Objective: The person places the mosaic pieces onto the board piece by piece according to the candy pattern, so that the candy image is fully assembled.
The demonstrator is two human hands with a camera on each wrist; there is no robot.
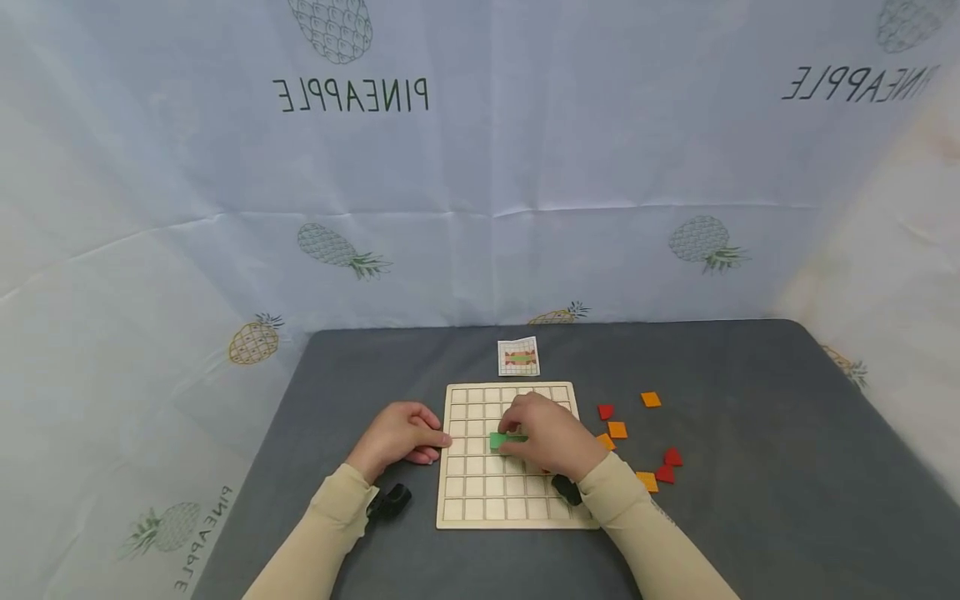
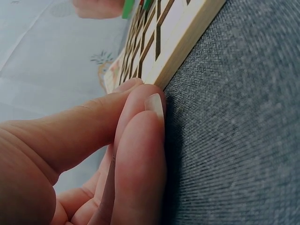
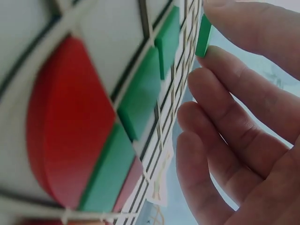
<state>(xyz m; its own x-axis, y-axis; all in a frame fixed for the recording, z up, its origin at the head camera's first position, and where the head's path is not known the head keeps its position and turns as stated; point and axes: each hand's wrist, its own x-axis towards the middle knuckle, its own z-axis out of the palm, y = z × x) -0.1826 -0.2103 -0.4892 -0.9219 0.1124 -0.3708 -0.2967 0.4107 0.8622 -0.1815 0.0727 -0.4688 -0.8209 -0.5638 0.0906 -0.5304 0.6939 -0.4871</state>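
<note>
A pale wooden grid board (image 1: 465,487) lies flat before me. My left hand (image 1: 401,435) holds its left edge, with the thumb on the rim (image 2: 180,47) and curled fingers against the side. Over the middle of the board, my right hand (image 1: 553,435) pinches a small green tile (image 3: 204,35) between thumb and index finger; its other fingers are loosely bent. In the right wrist view, green tiles (image 3: 140,96) sit in a row in the grid next to a red piece (image 3: 70,122). From the head view, my right hand hides most of these pieces.
Behind the board lies a small pattern card (image 1: 518,357) with a red, orange and green design. Loose orange tiles (image 1: 651,400) and red pieces (image 1: 672,457) are scattered right of the board on the grey tabletop (image 1: 765,417). A printed cloth (image 1: 480,167) hangs behind.
</note>
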